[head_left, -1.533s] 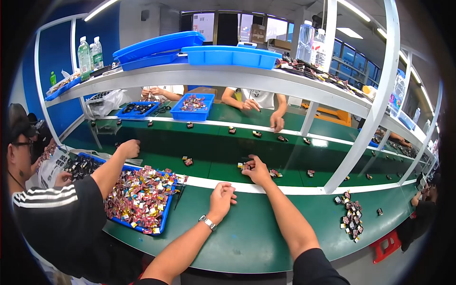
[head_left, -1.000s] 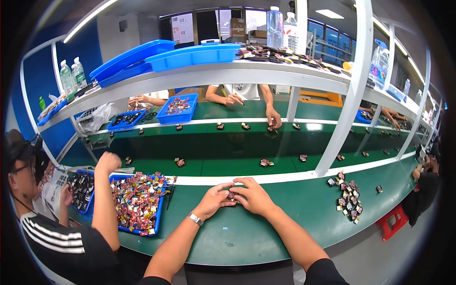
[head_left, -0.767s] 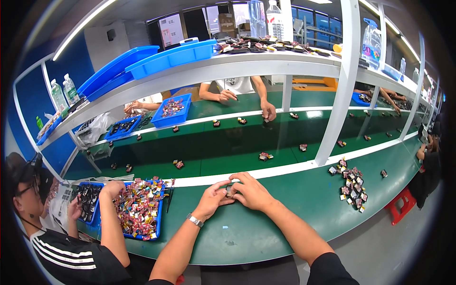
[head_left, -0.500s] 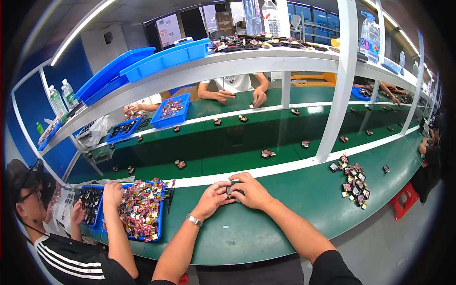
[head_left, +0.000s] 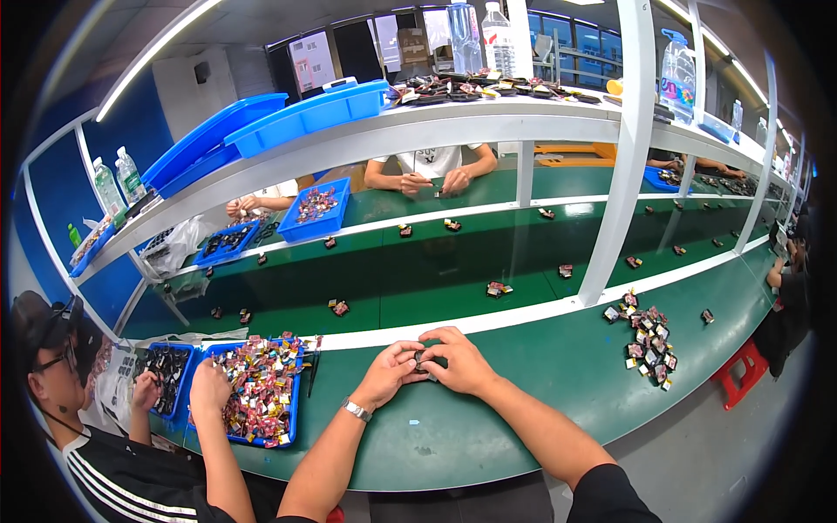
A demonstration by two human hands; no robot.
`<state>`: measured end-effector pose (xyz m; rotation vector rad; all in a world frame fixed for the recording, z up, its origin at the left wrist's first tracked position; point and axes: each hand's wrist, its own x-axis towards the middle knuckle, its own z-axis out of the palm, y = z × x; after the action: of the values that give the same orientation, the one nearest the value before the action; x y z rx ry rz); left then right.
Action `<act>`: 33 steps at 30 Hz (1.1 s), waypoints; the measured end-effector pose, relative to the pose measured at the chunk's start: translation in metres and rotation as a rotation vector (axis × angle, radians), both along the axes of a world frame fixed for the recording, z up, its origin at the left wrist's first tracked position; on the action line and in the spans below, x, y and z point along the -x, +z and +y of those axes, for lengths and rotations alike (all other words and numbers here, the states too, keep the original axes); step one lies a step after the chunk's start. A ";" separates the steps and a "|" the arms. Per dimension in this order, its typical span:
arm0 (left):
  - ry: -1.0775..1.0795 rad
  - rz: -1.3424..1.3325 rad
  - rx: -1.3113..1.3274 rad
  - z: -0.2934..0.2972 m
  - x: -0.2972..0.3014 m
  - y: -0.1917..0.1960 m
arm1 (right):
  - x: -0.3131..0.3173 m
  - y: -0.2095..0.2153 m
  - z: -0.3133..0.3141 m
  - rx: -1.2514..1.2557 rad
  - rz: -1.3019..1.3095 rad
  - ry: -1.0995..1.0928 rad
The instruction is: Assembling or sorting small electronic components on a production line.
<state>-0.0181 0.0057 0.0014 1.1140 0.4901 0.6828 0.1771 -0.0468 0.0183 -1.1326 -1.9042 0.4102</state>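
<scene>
**Small dark part held between both hands, green tabletop**

Left hand (head_left: 389, 370) and right hand (head_left: 459, 359) met fingertip to fingertip, both closed around a small dark part (head_left: 421, 358) just above the tabletop (head_left: 488, 418). At nine o'clock, a blue tray (head_left: 289, 410) of colourful pieces under a co-worker's hand (head_left: 208, 385). At three o'clock, a loose pile of pieces (head_left: 646, 340). At twelve o'clock, beyond the white strip, a conveyor belt (head_left: 418, 270).

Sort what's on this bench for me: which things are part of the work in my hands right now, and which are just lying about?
In hand:
left hand
right hand
small dark part pinched between both hands

Lying about:
heap of small parts to the right
blue tray of colourful pieces to the left, a co-worker's hand on it
water bottles on the shelf
</scene>
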 end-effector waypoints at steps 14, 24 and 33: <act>0.027 0.006 -0.009 0.001 0.002 -0.003 | 0.011 -0.016 0.003 0.039 0.089 -0.097; 0.093 -0.020 -0.011 -0.001 -0.002 -0.006 | 0.019 -0.019 0.000 0.095 0.195 -0.131; 0.074 -0.175 -0.021 0.002 0.001 -0.011 | 0.021 -0.007 -0.001 -0.100 0.111 -0.157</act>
<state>-0.0195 0.0080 -0.0095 1.0487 0.3765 0.8434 0.1560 -0.0478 0.0110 -1.1595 -1.7071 0.2822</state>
